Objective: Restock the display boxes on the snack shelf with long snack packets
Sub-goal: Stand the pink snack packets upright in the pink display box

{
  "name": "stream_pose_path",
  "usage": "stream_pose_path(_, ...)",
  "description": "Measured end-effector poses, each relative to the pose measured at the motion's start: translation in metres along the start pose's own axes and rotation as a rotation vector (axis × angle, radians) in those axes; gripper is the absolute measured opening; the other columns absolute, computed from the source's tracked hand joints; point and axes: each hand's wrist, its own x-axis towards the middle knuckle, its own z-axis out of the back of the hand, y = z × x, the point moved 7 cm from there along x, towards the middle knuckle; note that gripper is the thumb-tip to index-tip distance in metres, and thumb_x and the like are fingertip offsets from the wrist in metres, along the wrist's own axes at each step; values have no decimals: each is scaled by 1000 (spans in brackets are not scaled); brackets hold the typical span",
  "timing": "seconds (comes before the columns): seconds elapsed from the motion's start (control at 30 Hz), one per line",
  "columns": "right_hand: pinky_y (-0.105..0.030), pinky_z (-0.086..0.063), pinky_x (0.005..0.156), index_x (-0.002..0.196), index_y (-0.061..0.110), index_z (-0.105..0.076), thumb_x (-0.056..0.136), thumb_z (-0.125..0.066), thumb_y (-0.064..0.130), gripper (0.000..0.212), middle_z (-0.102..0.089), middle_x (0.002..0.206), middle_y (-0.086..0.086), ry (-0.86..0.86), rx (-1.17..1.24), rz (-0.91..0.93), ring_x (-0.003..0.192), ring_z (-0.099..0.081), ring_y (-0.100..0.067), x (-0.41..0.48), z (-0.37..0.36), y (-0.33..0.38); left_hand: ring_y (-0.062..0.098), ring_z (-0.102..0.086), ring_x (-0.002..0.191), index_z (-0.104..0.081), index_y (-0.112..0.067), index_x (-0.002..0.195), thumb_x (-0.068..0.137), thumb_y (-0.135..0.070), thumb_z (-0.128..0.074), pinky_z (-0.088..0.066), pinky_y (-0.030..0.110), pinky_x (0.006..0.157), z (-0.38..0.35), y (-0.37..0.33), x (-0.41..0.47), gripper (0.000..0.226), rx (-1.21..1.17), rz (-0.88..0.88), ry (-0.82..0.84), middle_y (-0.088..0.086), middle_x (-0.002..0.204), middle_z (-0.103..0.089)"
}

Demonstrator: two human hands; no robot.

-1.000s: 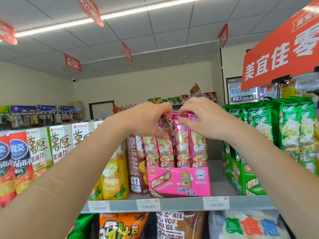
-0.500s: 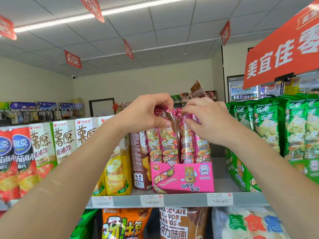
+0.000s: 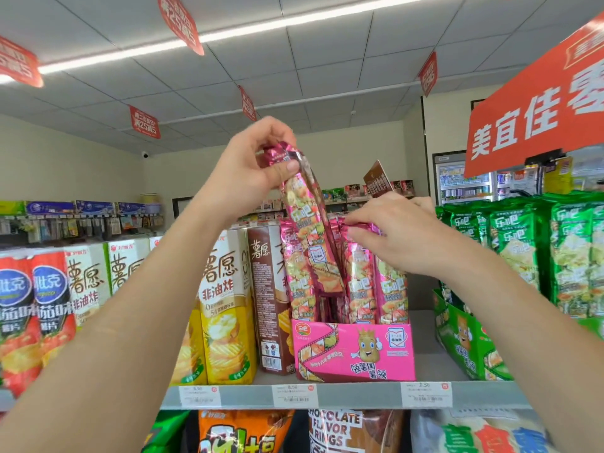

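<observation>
A pink display box (image 3: 354, 353) stands on the top shelf, holding several long pink snack packets (image 3: 390, 289) upright. My left hand (image 3: 248, 168) pinches the top of one long pink packet (image 3: 309, 230) and holds it lifted and tilted, its lower end still inside the box. My right hand (image 3: 397, 230) rests on the tops of the packets at the box's right side, fingers curled over them and pinching their upper edges.
Tall white and yellow snack cartons (image 3: 225, 305) and a brown carton (image 3: 269, 299) stand left of the pink box. A green display box (image 3: 467, 344) with green packets (image 3: 516, 250) stands at the right. The grey shelf edge (image 3: 356, 395) carries price tags. Bagged snacks sit below.
My left hand has risen, drawing one pink packet up out of the row and tilting it. My right hand has stayed on the remaining packet tops.
</observation>
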Motion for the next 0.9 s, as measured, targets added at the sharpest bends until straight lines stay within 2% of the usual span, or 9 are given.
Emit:
stream_pose_path(0.17,-42,-17,110,144,36,-41,93,-22,69,64,-41,146,17,-207,243,44,137,-25,-3,-28,14,26,20,-60,83,-55,-19,95,91,3,-62,-58,33,66,34,0,-31,23,-140,-16,-223,6,93,-57)
stream_pose_path(0.23,-36,-24,108,150,38,-28,86,-30,77,75,-40,141,22,-124,363,73,132,-25,3,-39,6,46,20,-63,82,-54,-19,96,93,2,-60,-58,34,64,43,3,-48,22,-198,17,-308,7,93,-60)
stream_pose_path(0.3,-27,-38,95,148,47,-22,79,-41,74,76,-51,122,31,-30,535,79,118,-44,6,-51,-5,61,18,-64,77,-54,-18,95,94,2,-57,-58,33,64,48,8,-68,20,-302,64,-403,7,91,-62)
stream_pose_path(0.4,-11,-52,70,131,61,-39,77,-57,60,57,-65,102,35,-42,871,37,88,-64,10,-71,-11,65,16,-65,73,-54,-16,94,93,-3,-59,-59,33,66,47,14,-102,14,-446,140,-524,7,88,-63)
stream_pose_path(0.5,-20,-57,60,110,58,-63,70,-68,54,41,-70,102,25,-121,1146,-49,73,-72,-5,-92,-14,52,14,-68,75,-57,-19,90,81,-18,-67,-58,28,62,36,11,-135,14,-483,196,-555,3,85,-69)
stream_pose_path(0.57,-21,-57,61,104,47,-72,69,-74,46,36,-74,103,13,-173,1293,-107,78,-74,-12,-104,-17,41,11,-69,72,-59,-20,89,76,-27,-70,-57,27,62,27,10,-154,18,-462,242,-549,-1,80,-71)
stream_pose_path(0.7,-24,-58,70,103,34,-76,63,-83,53,44,-77,97,3,-196,1300,-174,86,-74,-13,-123,-23,27,9,-65,73,-61,-28,80,83,-30,-75,-56,24,62,14,15,-178,14,-382,343,-536,-5,81,-68)
stream_pose_path(0.8,-21,-58,69,99,35,-77,63,-79,39,36,-78,91,1,-206,1310,-214,83,-74,-15,-132,-26,23,7,-58,73,-62,-31,75,89,-24,-69,-48,16,61,12,14,-183,17,-270,360,-524,-2,83,-66)
stream_pose_path(0.9,-18,-57,67,96,35,-77,61,-77,31,36,-77,92,3,-215,1309,-226,82,-73,-10,-141,-25,19,14,-57,73,-65,-28,78,86,-29,-69,-47,24,61,9,10,-180,10,-223,355,-473,11,87,-66)
